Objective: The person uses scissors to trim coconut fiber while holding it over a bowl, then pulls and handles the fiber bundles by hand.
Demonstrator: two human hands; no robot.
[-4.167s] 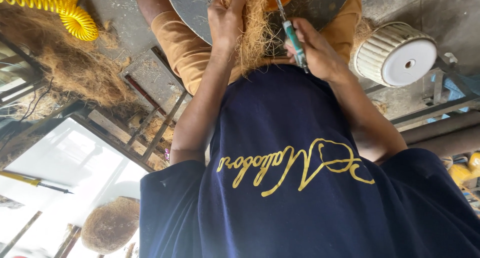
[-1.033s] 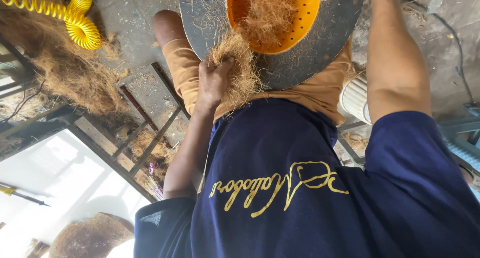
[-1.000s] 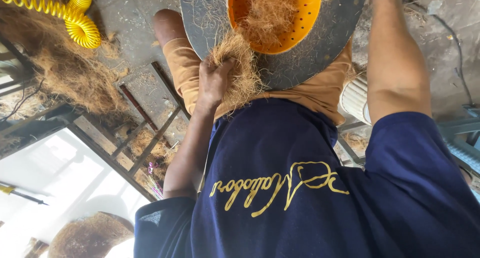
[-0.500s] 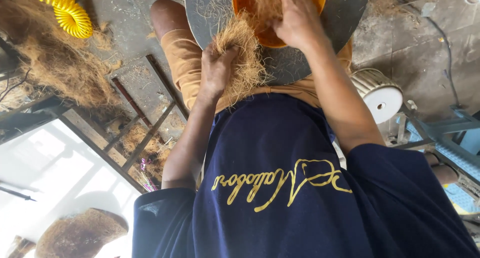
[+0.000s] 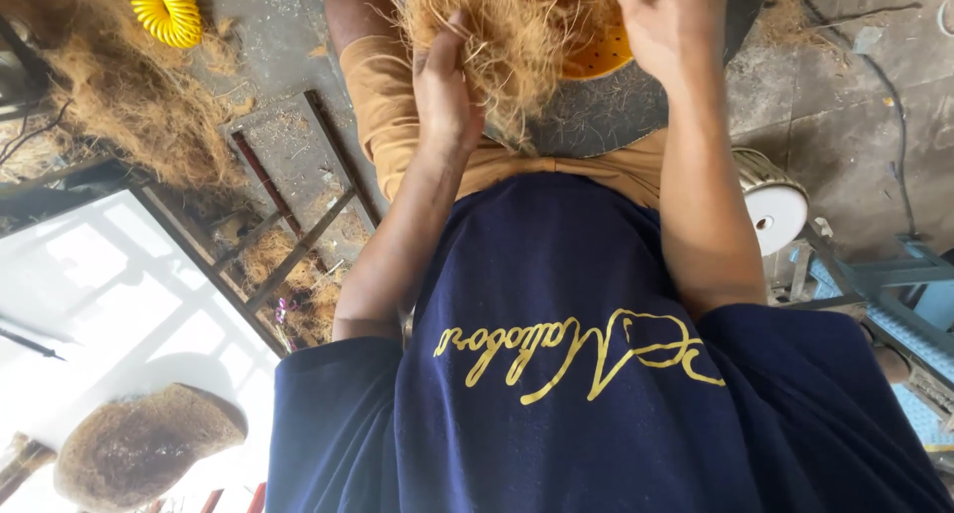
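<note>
Two hands were raised over the lap, both partly cut by the top edge of the view. Left hand (image 5: 444,90) had its fingers (image 5: 452,31) closed on a tangled wad of coir fibre (image 5: 502,36), gripping it from the side; loose strands hung down past the wrist. Fibre sat just over the orange perforated bowl (image 5: 601,56), and only a sliver of that bowl showed between fibre and right hand. Right hand (image 5: 668,21) was seen from the back; its fingertips ran out of frame, so I could not tell whether they were open or closed, nor whether they touched bowl or fibre. Under the bowl lay a dark grey round disc (image 5: 606,115) resting on the thighs, most of it hidden by arms, fibre and shirt. Navy shirt (image 5: 586,374) filled the lower middle and blocked everything behind it. Tan shorts (image 5: 383,105) showed at the left thigh. On the concrete floor (image 5: 845,105): a heap of brown fibre (image 5: 139,125) at upper left, a yellow coiled hose (image 5: 164,6) cut off at the top, a white ribbed spool (image 5: 775,210) half behind the right forearm. A brown fibre mound (image 5: 144,448) sat lower left, against washed-out glare.
</note>
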